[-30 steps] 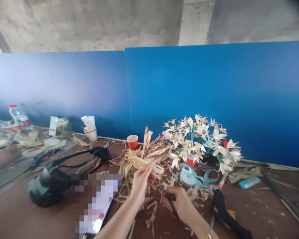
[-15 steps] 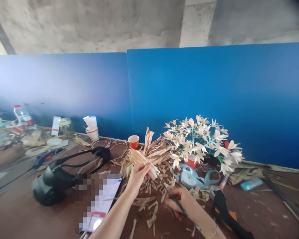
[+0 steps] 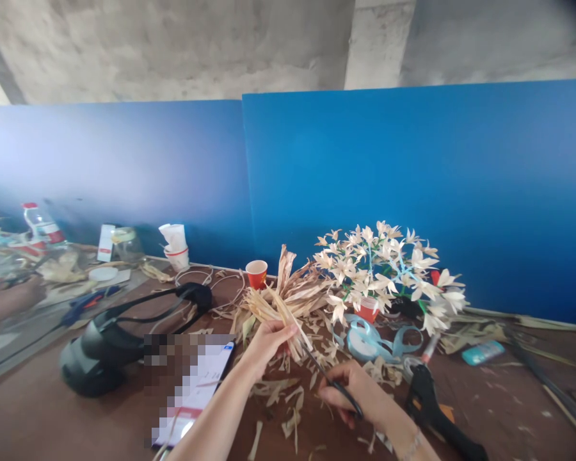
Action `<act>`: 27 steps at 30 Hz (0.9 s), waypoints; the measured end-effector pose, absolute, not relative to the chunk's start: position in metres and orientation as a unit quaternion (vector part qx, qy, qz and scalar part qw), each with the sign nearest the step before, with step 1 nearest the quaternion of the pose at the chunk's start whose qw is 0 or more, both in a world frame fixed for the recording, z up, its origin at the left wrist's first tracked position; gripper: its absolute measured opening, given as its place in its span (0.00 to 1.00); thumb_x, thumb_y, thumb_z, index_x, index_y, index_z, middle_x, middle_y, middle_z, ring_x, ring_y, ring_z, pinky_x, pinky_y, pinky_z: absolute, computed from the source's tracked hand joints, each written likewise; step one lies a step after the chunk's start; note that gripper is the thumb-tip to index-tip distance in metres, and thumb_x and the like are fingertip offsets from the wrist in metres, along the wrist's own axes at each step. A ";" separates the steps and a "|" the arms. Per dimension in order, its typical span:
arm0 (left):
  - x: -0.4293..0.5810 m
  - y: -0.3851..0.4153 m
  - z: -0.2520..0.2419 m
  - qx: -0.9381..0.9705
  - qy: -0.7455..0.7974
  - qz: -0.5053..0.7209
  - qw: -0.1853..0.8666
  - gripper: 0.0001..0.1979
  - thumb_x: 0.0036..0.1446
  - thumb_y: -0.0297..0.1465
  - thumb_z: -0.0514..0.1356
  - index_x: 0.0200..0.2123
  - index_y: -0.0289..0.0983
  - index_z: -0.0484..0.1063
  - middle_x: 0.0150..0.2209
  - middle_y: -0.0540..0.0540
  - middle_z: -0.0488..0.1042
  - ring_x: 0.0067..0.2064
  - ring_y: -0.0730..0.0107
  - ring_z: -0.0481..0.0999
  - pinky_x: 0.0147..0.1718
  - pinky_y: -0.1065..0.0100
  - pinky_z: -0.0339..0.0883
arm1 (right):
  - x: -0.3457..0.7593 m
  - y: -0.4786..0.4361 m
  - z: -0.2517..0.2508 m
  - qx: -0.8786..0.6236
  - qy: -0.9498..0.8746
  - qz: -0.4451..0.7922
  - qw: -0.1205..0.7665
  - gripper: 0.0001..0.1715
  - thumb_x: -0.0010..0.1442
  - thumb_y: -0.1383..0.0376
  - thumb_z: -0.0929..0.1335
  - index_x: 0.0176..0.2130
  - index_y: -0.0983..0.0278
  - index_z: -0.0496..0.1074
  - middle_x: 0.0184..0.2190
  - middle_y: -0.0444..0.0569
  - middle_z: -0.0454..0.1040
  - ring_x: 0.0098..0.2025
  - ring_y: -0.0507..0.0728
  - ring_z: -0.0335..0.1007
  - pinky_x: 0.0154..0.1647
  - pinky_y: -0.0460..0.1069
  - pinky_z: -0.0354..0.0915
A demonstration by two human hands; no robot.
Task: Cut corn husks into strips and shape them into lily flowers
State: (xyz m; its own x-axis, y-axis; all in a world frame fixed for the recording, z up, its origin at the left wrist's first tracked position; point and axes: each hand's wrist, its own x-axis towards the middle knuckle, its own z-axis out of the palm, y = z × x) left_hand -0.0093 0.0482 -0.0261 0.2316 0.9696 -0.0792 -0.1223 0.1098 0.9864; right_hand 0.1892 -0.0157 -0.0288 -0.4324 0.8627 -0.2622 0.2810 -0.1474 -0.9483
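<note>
Between the thumb and fingers of my left hand (image 3: pixel 271 346) is a pale strip of dried husk (image 3: pixel 294 320), its near end fanned out in narrow strips. My right hand (image 3: pixel 348 387) is wrapped round black-handled scissors (image 3: pixel 343 394), whose blades point up and left to the husk's cut end. Whether the blades are parted I cannot make out. Just behind lies a pile of dried husks (image 3: pixel 307 288). Husk scraps (image 3: pixel 292 410) litter the brown table below both hands. A bunch of cream husk flowers (image 3: pixel 379 269) stands in a red paper cup (image 3: pixel 366 310) at the right.
Blue ribbon rolls (image 3: pixel 362 339) and a black glue gun (image 3: pixel 432 410) lie right of my hands. Leftward are a phone (image 3: pixel 196 390), a black headset (image 3: pixel 100 352) and another red cup (image 3: pixel 256 274). A co-worker's hand (image 3: pixel 16 298) shows at the far left. A blue partition (image 3: pixel 413 160) closes the back.
My left hand has shifted slightly right along with the husk, and its cut strips hang more spread out. My right hand with the scissors has barely moved.
</note>
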 end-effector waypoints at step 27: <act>-0.007 0.043 -0.027 0.517 0.393 0.386 0.655 0.16 0.44 0.40 0.64 0.21 0.31 0.75 0.13 0.51 0.67 0.14 0.81 0.61 0.15 0.76 0.51 | 0.195 -0.020 -0.022 -0.487 -0.618 0.580 0.211 0.10 0.48 0.61 0.67 0.25 0.67 0.69 0.10 0.37 0.62 0.11 0.44 0.54 0.11 0.39 0.51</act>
State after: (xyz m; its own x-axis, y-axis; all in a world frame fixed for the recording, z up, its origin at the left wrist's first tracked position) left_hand -0.0068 0.0430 -0.0270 0.3929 0.9122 -0.1162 -0.0994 0.1678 0.9808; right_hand 0.1952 -0.0202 -0.0222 -0.4375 0.8462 -0.3041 0.3568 -0.1471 -0.9225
